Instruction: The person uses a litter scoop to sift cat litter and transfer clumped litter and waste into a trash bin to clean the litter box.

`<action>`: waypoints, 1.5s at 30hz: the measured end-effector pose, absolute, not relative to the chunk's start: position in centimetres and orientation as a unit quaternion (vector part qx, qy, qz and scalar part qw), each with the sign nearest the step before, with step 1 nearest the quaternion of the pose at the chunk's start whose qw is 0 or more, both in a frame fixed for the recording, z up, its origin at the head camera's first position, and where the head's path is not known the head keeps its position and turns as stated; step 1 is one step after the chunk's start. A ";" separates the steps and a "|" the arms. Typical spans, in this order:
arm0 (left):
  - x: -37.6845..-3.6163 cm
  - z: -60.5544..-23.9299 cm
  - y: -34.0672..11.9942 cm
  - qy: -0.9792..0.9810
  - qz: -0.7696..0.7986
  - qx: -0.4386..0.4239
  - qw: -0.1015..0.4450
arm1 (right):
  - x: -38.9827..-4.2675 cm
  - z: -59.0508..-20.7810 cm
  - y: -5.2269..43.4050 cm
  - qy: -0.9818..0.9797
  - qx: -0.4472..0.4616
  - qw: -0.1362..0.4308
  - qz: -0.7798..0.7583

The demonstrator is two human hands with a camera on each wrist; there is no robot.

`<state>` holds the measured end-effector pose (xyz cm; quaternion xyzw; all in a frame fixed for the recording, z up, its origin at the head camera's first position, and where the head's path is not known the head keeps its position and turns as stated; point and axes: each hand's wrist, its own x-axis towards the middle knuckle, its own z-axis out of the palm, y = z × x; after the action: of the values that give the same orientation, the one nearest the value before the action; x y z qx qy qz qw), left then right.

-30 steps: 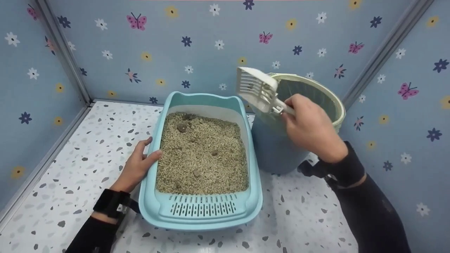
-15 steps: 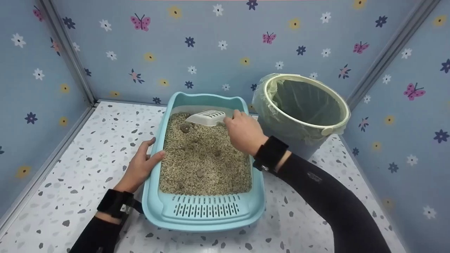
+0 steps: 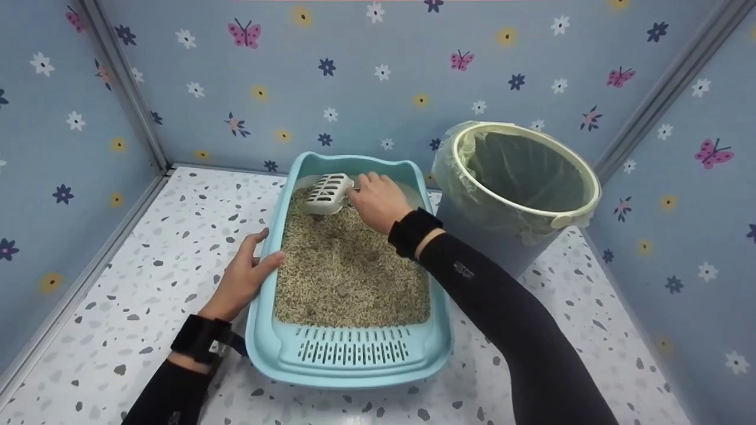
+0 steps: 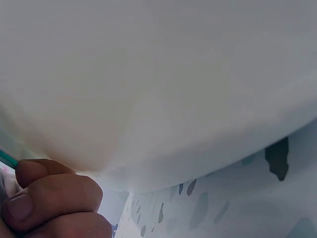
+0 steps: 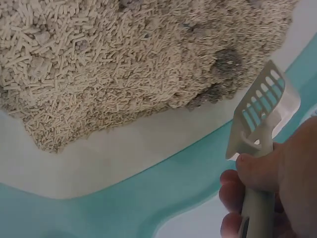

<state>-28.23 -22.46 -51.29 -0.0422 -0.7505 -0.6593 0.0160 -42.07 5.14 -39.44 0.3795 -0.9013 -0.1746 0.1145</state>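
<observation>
A turquoise litter box [image 3: 348, 372] full of pellet litter [image 3: 354, 277] stands on the floor. My left hand [image 3: 241, 280] grips its left rim, thumb on top; the left wrist view shows curled fingers [image 4: 59, 198] below the rim beside the white underside. With my right hand [image 3: 381, 200] I hold a pale slotted litter scoop [image 3: 328, 193] by its handle, over the back left of the litter. In the right wrist view the thumb lies along the scoop's handle [image 5: 260, 208], and dark clumps [image 5: 228, 62] show in the litter. The scoop hides part of the litter in the head view.
Right of the box stands a bin [image 3: 478, 236] lined with a clear bag, its pale rim [image 3: 525, 206] tilted toward me. Patterned blue wall panels [image 3: 378, 71] enclose the back and both sides. The speckled white floor [image 3: 147, 254] extends around the box.
My right hand has brought the scoop from beside the bin's rim leftward, down to the litter's back left, turning it over. The left hand has kept its grip on the rim.
</observation>
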 end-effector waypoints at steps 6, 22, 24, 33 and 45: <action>-28.2 -51.6 -22.2 -0.747 -0.663 -0.047 0.017 | -43.4 -40.8 4.7 -0.897 0.382 0.110 -0.194; -28.3 -51.4 -22.5 -0.758 -0.651 -0.047 0.007 | -41.3 -39.5 7.4 -0.930 0.328 0.023 -0.162; -28.3 -51.4 -22.6 -0.757 -0.652 -0.047 0.006 | -40.2 -39.0 7.8 -0.932 0.329 0.011 -0.152; -28.2 -51.7 -22.6 -0.752 -0.658 -0.043 0.006 | -37.1 -37.3 9.4 -0.917 0.361 -0.003 -0.170; -28.2 -51.6 -22.5 -0.754 -0.655 -0.046 0.008 | -38.7 -36.5 8.3 -0.933 0.332 0.016 -0.139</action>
<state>-28.18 -22.55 -51.62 -0.0458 -0.7540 -0.6552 0.0084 -38.74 8.33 -36.50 0.3321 -0.9328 -0.1394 0.0161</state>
